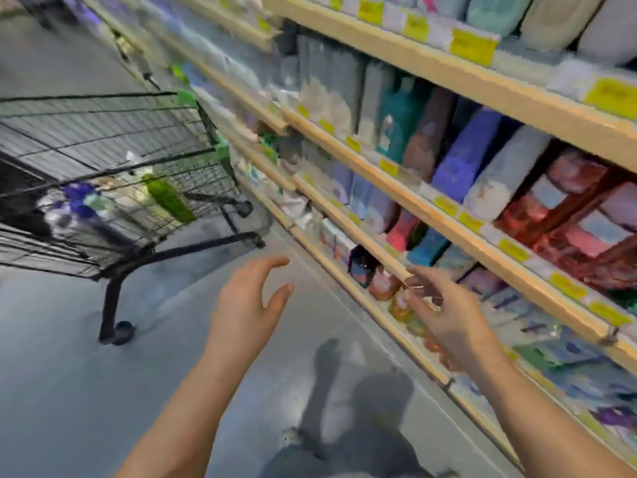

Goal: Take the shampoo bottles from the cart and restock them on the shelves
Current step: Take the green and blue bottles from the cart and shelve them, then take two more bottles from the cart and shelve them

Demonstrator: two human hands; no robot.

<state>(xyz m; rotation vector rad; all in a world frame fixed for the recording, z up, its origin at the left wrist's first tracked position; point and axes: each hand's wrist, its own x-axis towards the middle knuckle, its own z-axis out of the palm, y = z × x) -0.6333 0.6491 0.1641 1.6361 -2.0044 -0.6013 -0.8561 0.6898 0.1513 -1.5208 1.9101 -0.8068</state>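
Note:
A black wire cart [103, 139] stands on the left of the aisle. In its basket lie several bottles, among them a green one [169, 198] and a purple-capped one [81, 201]. Wooden shelves [431, 205] run along the right, packed with blurred bottles and packs. My left hand [248, 305] hovers over the floor with fingers spread and holds nothing. My right hand [444, 312] reaches toward the lower shelf, fingers loosely extended near orange-brown bottles [382, 284]. Blur hides whether the fingertips touch anything.
The grey aisle floor [69, 374] stretches between cart and shelves. Yellow price tags [472, 46] line the shelf edges. My legs and their shadow [344, 408] show at the bottom centre. The cart's wheel [122, 332] stands close on the left.

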